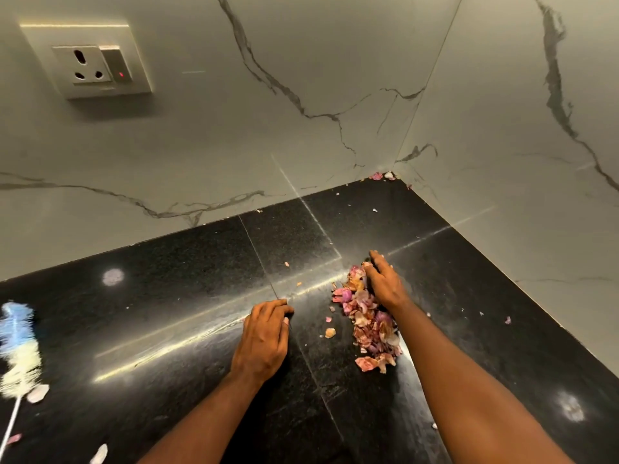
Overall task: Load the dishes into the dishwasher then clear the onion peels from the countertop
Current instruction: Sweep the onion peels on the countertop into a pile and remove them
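A heap of pink and purple onion peels lies on the black granite countertop. My right hand stands on its edge along the heap's right side, fingers fairly straight, with my forearm against the peels. My left hand rests palm down on the counter left of the heap, fingers loosely curled, holding nothing that I can see. Loose peel bits lie between my hands. More peel scraps sit in the far corner.
Marble-look walls meet in a corner behind and to the right of the counter. A wall socket is at the upper left. A blue and white bottle brush lies at the left edge, with peel pieces beside it.
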`<state>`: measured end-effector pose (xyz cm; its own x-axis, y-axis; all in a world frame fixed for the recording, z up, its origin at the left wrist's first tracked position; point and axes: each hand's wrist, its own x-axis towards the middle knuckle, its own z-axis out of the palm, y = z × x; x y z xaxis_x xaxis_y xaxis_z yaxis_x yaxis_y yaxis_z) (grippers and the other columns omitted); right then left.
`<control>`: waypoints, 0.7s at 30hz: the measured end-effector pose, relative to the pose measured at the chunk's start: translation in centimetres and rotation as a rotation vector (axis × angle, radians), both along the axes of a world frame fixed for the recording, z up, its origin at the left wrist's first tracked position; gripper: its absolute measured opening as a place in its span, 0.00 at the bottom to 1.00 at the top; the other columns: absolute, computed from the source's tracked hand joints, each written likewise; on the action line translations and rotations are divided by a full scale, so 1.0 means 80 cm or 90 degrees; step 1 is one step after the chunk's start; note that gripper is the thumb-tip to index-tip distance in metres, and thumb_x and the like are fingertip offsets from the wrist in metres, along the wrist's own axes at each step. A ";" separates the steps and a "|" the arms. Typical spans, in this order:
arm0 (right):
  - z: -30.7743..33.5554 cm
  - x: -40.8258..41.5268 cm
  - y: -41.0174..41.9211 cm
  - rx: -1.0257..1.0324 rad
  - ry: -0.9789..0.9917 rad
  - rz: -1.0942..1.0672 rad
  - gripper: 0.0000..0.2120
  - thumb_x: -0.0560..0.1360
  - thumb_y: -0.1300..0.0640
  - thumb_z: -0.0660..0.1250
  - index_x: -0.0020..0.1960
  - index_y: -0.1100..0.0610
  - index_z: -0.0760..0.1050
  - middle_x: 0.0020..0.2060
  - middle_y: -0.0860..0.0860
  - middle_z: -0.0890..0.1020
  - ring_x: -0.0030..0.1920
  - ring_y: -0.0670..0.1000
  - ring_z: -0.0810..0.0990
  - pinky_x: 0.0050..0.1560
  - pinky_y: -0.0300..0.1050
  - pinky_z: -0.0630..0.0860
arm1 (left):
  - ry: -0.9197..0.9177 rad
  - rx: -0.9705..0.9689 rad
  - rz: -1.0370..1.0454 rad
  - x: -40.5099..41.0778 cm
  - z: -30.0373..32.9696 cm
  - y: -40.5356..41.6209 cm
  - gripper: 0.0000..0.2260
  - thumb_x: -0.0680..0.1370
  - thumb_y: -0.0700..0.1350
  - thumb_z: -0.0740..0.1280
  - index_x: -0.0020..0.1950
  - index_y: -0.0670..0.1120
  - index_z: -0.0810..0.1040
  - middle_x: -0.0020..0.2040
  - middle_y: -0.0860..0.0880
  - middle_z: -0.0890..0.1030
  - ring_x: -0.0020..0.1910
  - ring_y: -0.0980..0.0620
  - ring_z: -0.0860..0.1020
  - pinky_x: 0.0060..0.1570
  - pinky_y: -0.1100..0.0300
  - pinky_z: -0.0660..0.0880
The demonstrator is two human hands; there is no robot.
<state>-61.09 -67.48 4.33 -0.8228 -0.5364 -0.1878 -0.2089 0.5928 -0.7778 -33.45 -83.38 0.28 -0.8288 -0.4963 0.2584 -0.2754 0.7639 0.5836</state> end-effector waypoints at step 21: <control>0.013 0.083 0.110 0.103 0.210 0.393 0.36 0.76 0.29 0.66 0.80 0.36 0.60 0.74 0.42 0.67 0.74 0.43 0.65 0.73 0.44 0.64 | 0.009 0.021 -0.009 0.003 0.000 0.000 0.16 0.85 0.51 0.55 0.64 0.52 0.79 0.66 0.57 0.76 0.67 0.56 0.69 0.67 0.55 0.67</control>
